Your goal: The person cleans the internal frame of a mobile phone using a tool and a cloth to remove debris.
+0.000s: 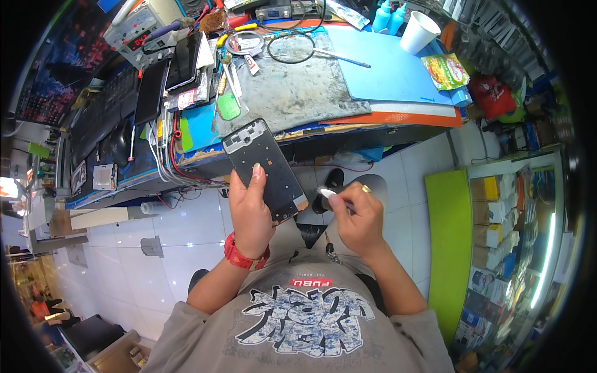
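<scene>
My left hand [250, 211] is closed around the lower left side of a phone screen panel [256, 163], its thumb lying on the panel's dark back. The panel is tilted, with a silvery section at its top and a copper-coloured strip at its lower corner. To the right of it, apart from it, my right hand [359, 217] pinches a small white brush-like tool [326, 193] whose pale tip points toward the panel. The fingers cover most of the tool. Both hands are above my lap, in front of the workbench [292, 81].
On the bench's grey mat lie a cable loop [291, 48] and a thin pen-like tool [342, 58]. A white cup [420, 32] and a snack packet [445, 71] stand at the right. Phones [184, 61] and cables crowd the left. A glass display case [504, 248] stands at my right.
</scene>
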`<action>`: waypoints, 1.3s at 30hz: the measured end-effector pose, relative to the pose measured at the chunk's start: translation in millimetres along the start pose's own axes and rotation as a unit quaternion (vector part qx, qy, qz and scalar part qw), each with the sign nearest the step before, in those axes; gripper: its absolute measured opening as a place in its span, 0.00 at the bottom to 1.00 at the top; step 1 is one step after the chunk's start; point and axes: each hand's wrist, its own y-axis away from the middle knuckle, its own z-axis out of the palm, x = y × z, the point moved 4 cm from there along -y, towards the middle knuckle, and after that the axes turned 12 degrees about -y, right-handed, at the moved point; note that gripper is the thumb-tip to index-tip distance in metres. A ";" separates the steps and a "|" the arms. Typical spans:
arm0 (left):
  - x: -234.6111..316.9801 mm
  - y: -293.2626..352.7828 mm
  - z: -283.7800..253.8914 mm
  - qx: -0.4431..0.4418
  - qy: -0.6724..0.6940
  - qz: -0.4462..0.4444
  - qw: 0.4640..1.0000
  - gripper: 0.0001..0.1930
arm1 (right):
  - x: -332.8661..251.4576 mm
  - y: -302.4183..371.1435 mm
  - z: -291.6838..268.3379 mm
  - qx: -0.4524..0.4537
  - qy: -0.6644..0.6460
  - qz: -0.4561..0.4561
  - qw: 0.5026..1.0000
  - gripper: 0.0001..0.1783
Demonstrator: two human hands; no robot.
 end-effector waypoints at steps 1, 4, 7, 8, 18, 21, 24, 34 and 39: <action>-2.4 -1.0 -1.1 0.002 0.000 0.001 1.000 0.13 | -9.3 1.7 -0.7 -0.002 -0.038 -0.011 0.999 0.10; -6.1 0.1 0.4 -0.009 -0.006 0.013 1.000 0.13 | -10.3 9.0 11.7 -0.024 -0.082 -0.032 0.996 0.10; -1.7 3.6 5.9 0.006 0.025 0.004 1.000 0.13 | 36.6 19.0 5.6 0.080 -0.075 0.168 0.980 0.12; -3.6 2.7 5.7 0.012 0.032 0.009 0.999 0.13 | 38.0 22.7 7.7 0.079 -0.076 0.166 0.980 0.12; -10.5 19.2 13.0 0.090 0.021 0.020 0.996 0.13 | -16.0 37.8 61.2 -0.008 -0.431 0.330 0.839 0.10; -16.8 20.6 9.8 0.068 0.064 0.051 0.994 0.18 | -17.2 32.0 57.4 0.016 -0.444 0.324 0.835 0.10; -16.7 29.9 -13.9 -0.042 0.102 0.082 0.990 0.26 | -1.2 25.8 33.3 0.077 -0.474 0.347 0.805 0.08; -30.9 40.7 -23.9 -0.354 0.333 -0.272 0.831 0.57 | 12.0 -31.3 -21.9 -0.190 -0.395 0.303 0.846 0.09; -31.9 49.2 -2.2 -0.412 0.219 -0.271 0.842 0.38 | 12.2 -20.2 -3.2 -0.232 -0.393 0.334 0.825 0.12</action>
